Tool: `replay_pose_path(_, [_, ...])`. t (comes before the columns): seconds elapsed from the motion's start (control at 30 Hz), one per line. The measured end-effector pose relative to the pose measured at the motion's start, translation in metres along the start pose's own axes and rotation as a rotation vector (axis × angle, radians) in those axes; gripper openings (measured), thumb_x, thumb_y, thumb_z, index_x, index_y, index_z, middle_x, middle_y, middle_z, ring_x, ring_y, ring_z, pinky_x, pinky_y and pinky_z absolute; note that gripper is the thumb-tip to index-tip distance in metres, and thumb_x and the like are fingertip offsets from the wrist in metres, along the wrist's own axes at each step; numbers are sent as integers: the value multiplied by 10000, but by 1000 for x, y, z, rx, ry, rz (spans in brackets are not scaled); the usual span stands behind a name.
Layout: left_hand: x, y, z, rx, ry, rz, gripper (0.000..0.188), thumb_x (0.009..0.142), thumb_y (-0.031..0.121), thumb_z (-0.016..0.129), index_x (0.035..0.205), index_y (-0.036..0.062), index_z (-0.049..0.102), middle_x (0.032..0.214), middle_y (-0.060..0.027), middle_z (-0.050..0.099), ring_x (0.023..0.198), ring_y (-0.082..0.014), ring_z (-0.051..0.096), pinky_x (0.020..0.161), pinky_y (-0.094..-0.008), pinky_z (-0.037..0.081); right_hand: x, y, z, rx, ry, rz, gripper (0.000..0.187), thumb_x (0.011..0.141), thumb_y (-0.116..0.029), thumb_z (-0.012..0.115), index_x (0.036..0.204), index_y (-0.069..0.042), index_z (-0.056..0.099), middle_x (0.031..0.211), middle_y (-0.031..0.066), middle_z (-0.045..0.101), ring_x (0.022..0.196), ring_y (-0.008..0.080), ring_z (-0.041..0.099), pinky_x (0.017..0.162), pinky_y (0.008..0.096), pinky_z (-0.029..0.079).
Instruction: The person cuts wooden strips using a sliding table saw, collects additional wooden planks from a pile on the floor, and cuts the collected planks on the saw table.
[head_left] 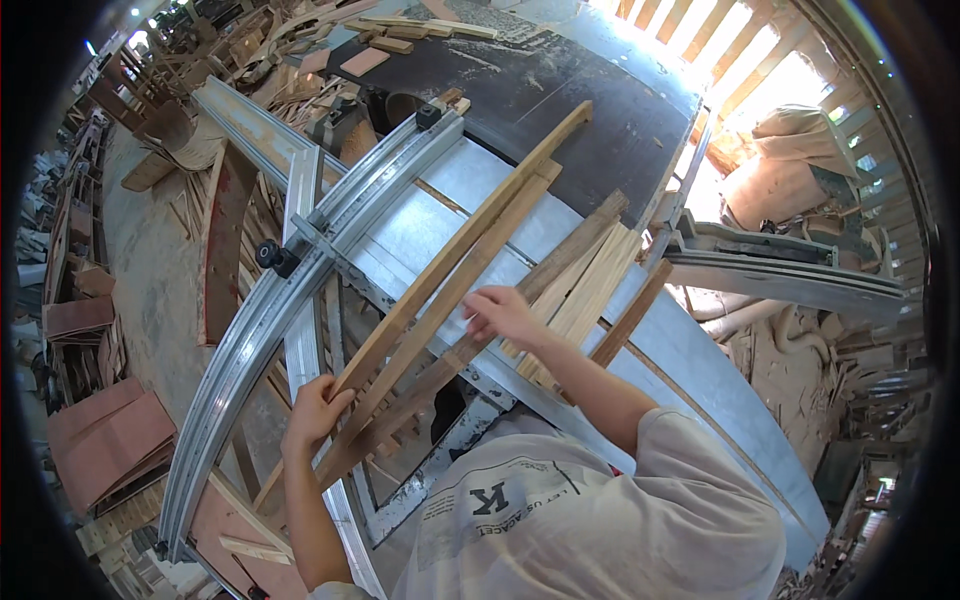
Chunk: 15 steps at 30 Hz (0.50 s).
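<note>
My left hand is closed around the near end of a long narrow wooden strip, which slants away across the saw table. A second wooden strip lies close along its right side. My right hand hovers just right of that second strip, its fingers loosely bent and apart, with nothing visible in them. Beneath the right hand passes a darker, rough board. Several pale strips lie together to its right, and a short reddish-brown piece rests beyond them.
A metal sliding fence with black knobs curves along the left of the grey saw table. Offcuts lie on the dark surface at the back. Reddish panels are stacked on the left floor.
</note>
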<state>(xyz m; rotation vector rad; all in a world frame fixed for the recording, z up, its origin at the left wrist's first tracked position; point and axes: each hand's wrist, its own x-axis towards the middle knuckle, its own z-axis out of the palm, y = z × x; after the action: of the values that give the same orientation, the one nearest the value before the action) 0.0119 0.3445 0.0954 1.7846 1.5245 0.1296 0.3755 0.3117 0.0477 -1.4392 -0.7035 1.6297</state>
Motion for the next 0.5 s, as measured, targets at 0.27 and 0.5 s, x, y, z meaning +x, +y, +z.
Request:
replay_pose_path(0.27, [14,75,0,-19,-119,165,395,864,312,661,1082,-14,614,910,-170,654,846,-244,625,770,-333,489,13,24,108,452,-200,86,404,890,-303,676,1151,-37,521,1030,109,621,767,240,642,650,411,562])
replay_pose_path(0.5, [-86,30,-80,-522,652,290,190,954,141,552,1083,16,611,940,-47,640,848,-111,568,783,-255,456,99,-50,-22,537,-10,-258,221,908,-363,638,893,-145,608,727,-15,604,625,114,564,532,261,448])
